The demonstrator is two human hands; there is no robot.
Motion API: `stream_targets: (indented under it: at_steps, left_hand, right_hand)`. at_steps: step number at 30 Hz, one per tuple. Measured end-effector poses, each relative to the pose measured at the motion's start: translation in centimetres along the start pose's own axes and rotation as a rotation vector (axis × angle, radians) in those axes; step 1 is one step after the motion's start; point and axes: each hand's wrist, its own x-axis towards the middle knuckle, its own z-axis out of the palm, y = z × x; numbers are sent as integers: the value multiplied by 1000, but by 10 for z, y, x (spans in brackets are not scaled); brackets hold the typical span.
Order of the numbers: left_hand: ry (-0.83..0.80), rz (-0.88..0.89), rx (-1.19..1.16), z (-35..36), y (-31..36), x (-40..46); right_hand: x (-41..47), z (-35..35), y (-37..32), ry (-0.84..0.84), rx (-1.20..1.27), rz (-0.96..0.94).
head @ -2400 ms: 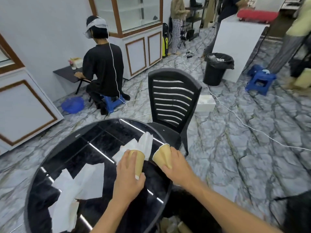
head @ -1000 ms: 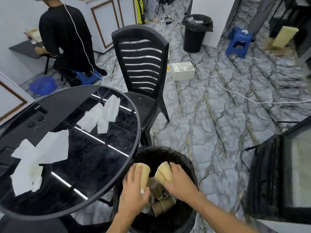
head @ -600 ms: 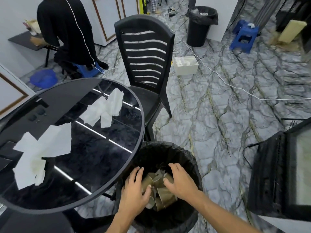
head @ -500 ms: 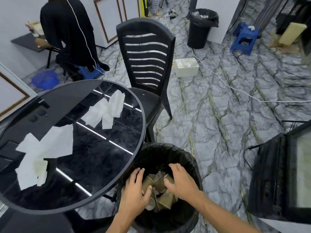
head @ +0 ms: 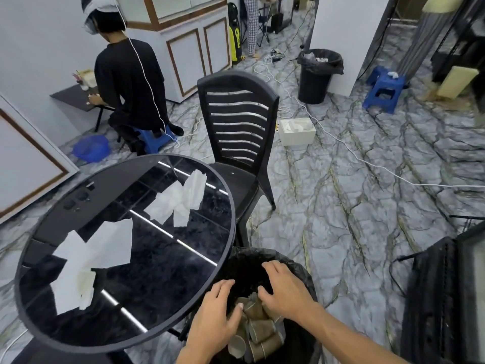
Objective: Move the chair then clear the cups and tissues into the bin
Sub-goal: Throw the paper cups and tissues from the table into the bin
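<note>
Since the earlier frames the two paper cups have left the hands and dropped among the others in the bin, and both hands have risen from deep in the liner to its mouth.

The black slatted chair [head: 237,132] stands just beyond the round black glass bench [head: 52,334], its seat tucked near the far rim; whether it counts as moved already I cannot say. The bench carries the tissues that remain: a crumpled pair of tissues [head: 181,203] near the chair-side edge, and larger flat tissue sheets [head: 105,248] toward the left, one with a faint stain on its lower fold. They are thin, white, creased and will probably lift easily with a pinch.

The black-lined bin [head: 301,271] sits on the marble floor right against the bench's near-right edge, presumably so waste can go straight down from the top. Inside lie brown paper cups [head: 259,332] tumbled on their sides, mouths pointing every way, some nested against each other.

The left hand [head: 215,319] hovers over the bin's left side, fingers spread and relaxed, gripping nothing. The right hand [head: 286,292] hangs over the middle of the opening, fingers loosely bent downward and likewise empty. The cups look finished; the tissues seem the next job.
</note>
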Motion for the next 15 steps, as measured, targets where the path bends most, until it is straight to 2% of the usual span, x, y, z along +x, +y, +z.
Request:
stream_targets:
  at_steps: [9,15]
  left_hand:
    - [146,-24,-20,-58,4,-3]
    - [300,-77,32,-99,-33,-10]
  right_hand:
    - [40,-43,-41,76,-4,-133]
    - [74,-55,-74,63,-43,-176]
